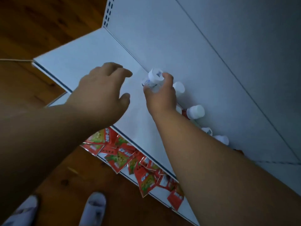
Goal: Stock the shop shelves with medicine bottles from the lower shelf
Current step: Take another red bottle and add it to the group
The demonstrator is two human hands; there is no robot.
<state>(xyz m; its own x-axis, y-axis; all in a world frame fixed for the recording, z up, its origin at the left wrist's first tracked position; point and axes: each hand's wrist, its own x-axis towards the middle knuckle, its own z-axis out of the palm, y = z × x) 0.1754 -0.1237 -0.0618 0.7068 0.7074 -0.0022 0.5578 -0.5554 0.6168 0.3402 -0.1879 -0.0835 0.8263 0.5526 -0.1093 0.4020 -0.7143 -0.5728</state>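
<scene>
Right hand grasping white medicine bottle against back panel; left hand released, fingers spread, just beside bottle

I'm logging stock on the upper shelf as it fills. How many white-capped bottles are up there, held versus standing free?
White bottle held in the right hand: 1
White-capped bottles standing free along the back panel: 4
Total: 5, though the right arm may hide more.
</scene>
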